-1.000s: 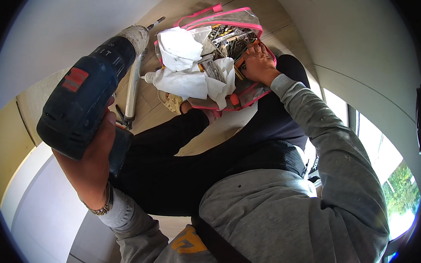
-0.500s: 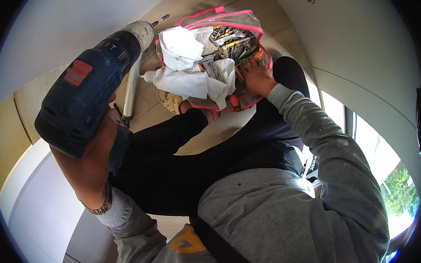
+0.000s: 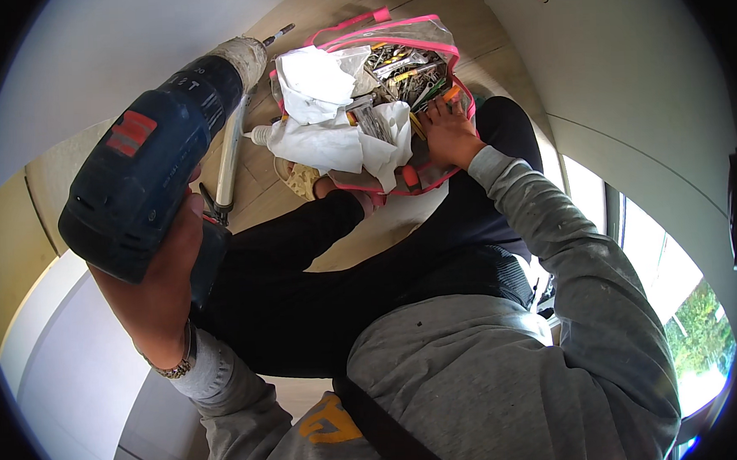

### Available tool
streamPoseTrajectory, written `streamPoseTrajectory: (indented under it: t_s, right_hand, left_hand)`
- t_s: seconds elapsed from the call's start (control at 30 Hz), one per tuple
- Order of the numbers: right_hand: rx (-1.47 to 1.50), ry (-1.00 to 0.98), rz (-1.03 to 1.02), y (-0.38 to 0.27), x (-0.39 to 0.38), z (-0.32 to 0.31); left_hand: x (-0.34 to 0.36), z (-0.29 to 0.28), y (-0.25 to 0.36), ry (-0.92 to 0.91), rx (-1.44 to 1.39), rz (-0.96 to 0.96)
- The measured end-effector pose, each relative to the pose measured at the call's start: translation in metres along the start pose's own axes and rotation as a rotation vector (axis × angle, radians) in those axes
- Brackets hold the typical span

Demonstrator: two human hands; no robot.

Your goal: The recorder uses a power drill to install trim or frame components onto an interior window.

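Observation:
My left hand [image 3: 152, 272] grips a dark blue cordless drill [image 3: 148, 178] with red markings and a bit in its dusty chuck, held tilted up on the left. My right hand [image 3: 448, 132] is inside a clear, pink-trimmed bag [image 3: 425, 28], fingers slightly bent and apart, resting on the contents at its right side, fingertips partly hidden among them. The bag holds a heap of small metal bits and tools [image 3: 402, 68], crumpled white paper or cloth [image 3: 313, 84] and a white nozzled tube [image 3: 261, 134], largely covered by the white material.
A long caulking gun [image 3: 228, 174] lies on the wood-look floor [image 3: 259, 177] left of the bag. My black-clad legs [image 3: 303, 241] are bent around it. Pale panels [image 3: 626, 95] rise close on both sides; a bright window [image 3: 685, 331] is at the lower right.
Since a second ago my right hand has shifted slightly down within the bag, its fingertips lower. The drill in my left hand has moved a little, its bit slightly further right.

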State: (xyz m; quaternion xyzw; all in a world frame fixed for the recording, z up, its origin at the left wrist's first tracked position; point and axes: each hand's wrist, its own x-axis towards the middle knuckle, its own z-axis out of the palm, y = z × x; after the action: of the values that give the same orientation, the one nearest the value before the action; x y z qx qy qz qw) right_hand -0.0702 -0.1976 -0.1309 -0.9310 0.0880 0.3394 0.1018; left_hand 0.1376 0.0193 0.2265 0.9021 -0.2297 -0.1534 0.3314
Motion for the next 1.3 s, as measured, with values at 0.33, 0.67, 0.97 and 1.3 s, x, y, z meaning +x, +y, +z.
streamPoseTrajectory:
  t_s: [0.33, 0.67, 0.97, 1.3]
  right_hand:
    - [0.097, 0.096, 0.060, 0.004, 0.023, -0.014]
    - [0.228, 0.376, 0.238, 0.043, 0.087, 0.004]
    - [0.157, 0.399, 0.110, 0.047, 0.099, 0.016]
    - [0.273, 0.370, 0.276, 0.042, 0.101, 0.009]
  left_hand:
    - [0.000, 0.001, 0.001, 0.005, 0.037, 0.027]
    - [-0.005, -0.005, -0.007, 0.028, 0.175, 0.052]
    - [-0.005, -0.002, -0.004, 0.024, 0.062, 0.012]
    - [-0.006, 0.001, -0.001, 0.028, 0.010, -0.007]
